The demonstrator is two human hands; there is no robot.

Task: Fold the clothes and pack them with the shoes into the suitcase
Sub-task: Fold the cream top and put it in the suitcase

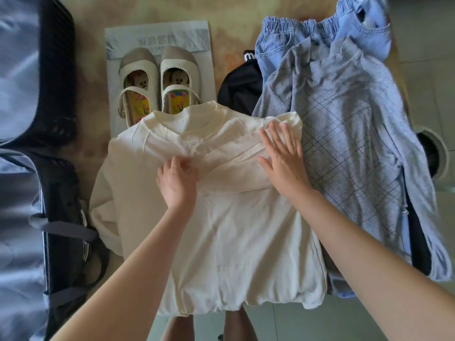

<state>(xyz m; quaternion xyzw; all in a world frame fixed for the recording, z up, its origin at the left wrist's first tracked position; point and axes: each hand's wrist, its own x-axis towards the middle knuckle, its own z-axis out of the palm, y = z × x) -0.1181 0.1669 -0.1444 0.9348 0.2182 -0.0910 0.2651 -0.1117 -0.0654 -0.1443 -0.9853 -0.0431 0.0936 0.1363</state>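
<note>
While it lies spread flat at the centre of the mottled beige tabletop (93,134), the cream long-sleeved sweatshirt with ribbed collar (246,230) has its collar pointing far and its hem at the near edge; its right sleeve is folded in across the chest, its left sleeve hangs down along the left side. Left hand (177,182): fingers curled, pinching a fold of sweatshirt fabric at mid-chest. Right hand (283,161): fingers straight and spread, palm pressed flat on the folded-in sleeve, gripping nothing. Pair of cream and taupe strap shoes (177,70): side by side, toes far, on a pale grey printed bag (157,33), just beyond the collar, which covers their heels. Open black suitcase with grey lining (59,70): along the left edge, beside the sweatshirt. Grey-blue checked shirt (344,114): right of the sweatshirt, touching it. Light blue denim garment with elastic waistband (295,38): far right, partly under the checked shirt. Black garment (241,89): between shoes and checked shirt.
</note>
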